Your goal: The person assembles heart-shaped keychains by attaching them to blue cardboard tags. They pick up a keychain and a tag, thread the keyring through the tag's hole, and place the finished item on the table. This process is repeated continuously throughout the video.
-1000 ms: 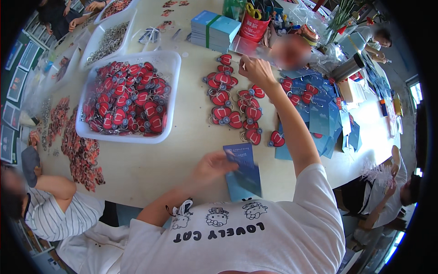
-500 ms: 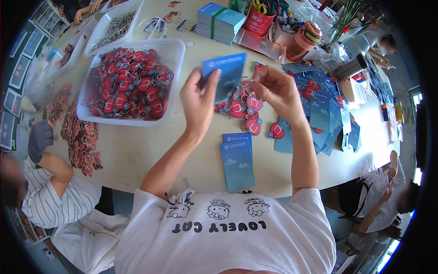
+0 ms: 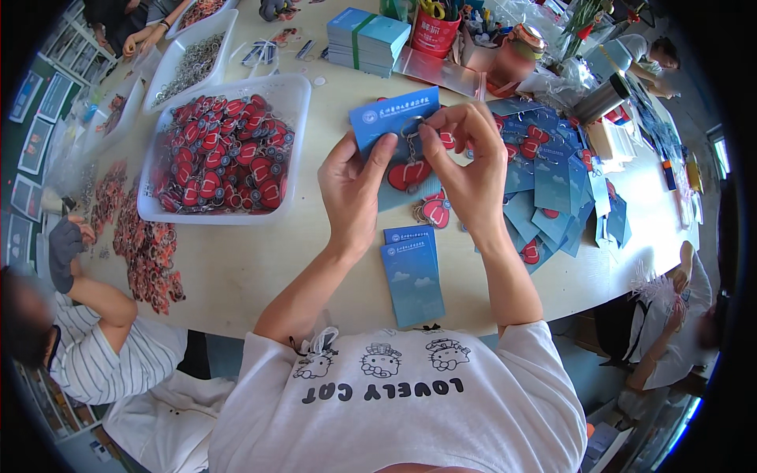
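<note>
My left hand [image 3: 352,189] grips a blue card [image 3: 378,118] by its left edge, thumb across its front. In front of that card, my right hand [image 3: 473,154] pinches the metal ring of a keychain [image 3: 408,175], whose red heart-shaped charm hangs down on a short chain. Beneath my hands, loose red keychains [image 3: 434,211] lie on the table, partly covered by the right hand. Nearer to me lie blue cards [image 3: 413,284], overlapping. To the right is a spread heap of blue cards [image 3: 554,185], some with red keychains on them.
A white bin [image 3: 213,217] full of red keychains stands at left, with a bin of metal rings [image 3: 195,69] behind it. Orange-red pieces [image 3: 148,264] lie beside a co-worker's gloved hand [image 3: 63,248]. Farther back are banded cards [image 3: 367,51], a red cup [image 3: 436,35] and a tumbler [image 3: 603,98].
My right hand has brought a keychain up to the front of the card, moving left. The card has turned more face-on. At left, the co-worker's gloved hand has shifted.
</note>
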`<state>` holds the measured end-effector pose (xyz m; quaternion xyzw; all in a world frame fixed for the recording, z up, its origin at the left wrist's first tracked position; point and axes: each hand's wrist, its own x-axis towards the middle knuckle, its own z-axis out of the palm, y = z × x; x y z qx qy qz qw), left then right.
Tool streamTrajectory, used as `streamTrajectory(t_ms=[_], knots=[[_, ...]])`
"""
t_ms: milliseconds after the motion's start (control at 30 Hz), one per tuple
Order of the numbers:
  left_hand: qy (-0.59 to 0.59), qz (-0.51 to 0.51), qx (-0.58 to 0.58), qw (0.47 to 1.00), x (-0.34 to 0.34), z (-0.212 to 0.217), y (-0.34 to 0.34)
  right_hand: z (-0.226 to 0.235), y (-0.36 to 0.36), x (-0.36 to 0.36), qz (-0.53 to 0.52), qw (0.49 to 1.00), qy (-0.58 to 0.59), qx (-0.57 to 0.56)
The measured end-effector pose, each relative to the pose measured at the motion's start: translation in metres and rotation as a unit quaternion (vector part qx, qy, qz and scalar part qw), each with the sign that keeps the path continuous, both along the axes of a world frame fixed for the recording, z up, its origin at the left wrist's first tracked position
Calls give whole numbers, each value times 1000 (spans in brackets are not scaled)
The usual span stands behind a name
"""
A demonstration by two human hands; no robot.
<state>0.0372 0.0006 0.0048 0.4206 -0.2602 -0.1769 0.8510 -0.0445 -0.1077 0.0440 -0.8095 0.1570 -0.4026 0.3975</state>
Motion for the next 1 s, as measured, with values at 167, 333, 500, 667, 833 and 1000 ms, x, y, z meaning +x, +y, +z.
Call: streamTrajectory(t_ms=[167, 333, 500, 667, 833, 1000], knots=[[-11, 3, -19, 1000, -5, 4, -2, -3, 3, 4, 4, 997, -75, 5], [-99, 25, -19, 995, -8, 4, 1, 3, 6, 2, 30, 996, -81, 38], [-55, 29, -40, 997, -12, 13, 4, 4, 4, 0, 60, 993, -99, 25], [-27, 58, -28, 998, -15, 22, 3, 0, 4, 2, 92, 978, -177, 60], [-10, 22, -33, 999, -16, 24, 9, 5, 14, 2, 109, 967, -191, 125], [7, 7, -23, 1000, -16, 25, 11, 4, 19, -1, 106, 972, -159, 140]])
